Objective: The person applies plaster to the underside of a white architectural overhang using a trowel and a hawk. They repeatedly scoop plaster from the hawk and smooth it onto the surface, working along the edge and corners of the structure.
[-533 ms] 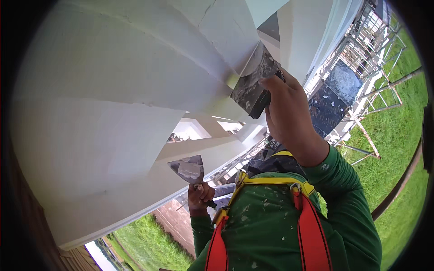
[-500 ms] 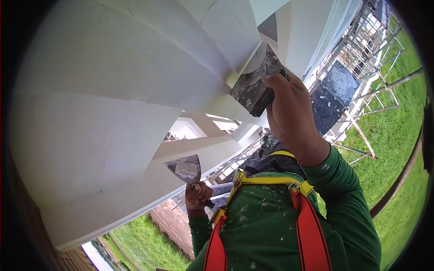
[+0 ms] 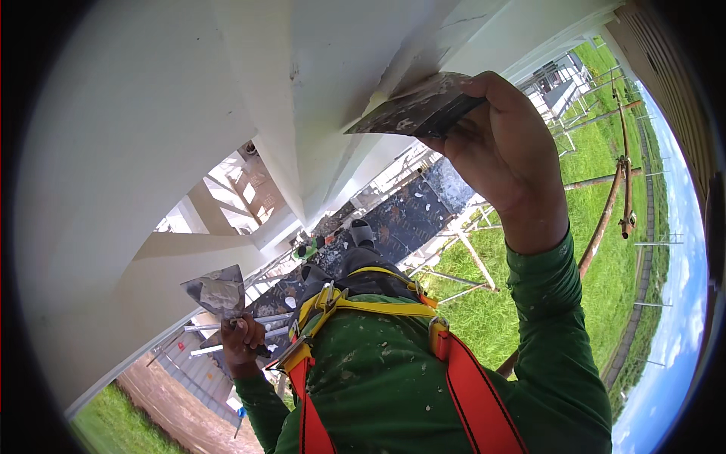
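Note:
In my right hand (image 3: 507,140) is a wide, flat filling blade (image 3: 408,106) with a dark grip, its metal smeared with grey-white paste. Its edge lies against the pale wall surface (image 3: 333,68) near an inner corner, where a damp grey patch shows. My left hand (image 3: 242,337), lower on the left, is closed around the handle of a putty knife (image 3: 219,291). A lump of whitish filler sits on that knife's broad blade, which is held apart from the wall.
I stand high on a scaffold platform (image 3: 408,216) spattered with white bits. Scaffold tubes (image 3: 476,257) and a rusty pole (image 3: 605,219) run on the right, with grass far below. A red and yellow harness (image 3: 484,386) crosses my green shirt. An opening (image 3: 227,189) breaks the wall at left.
My view has swung, bringing more platform, grass and sky into sight. The right hand's blade has tilted flatter and is seen more edge-on. Both hands keep their tools.

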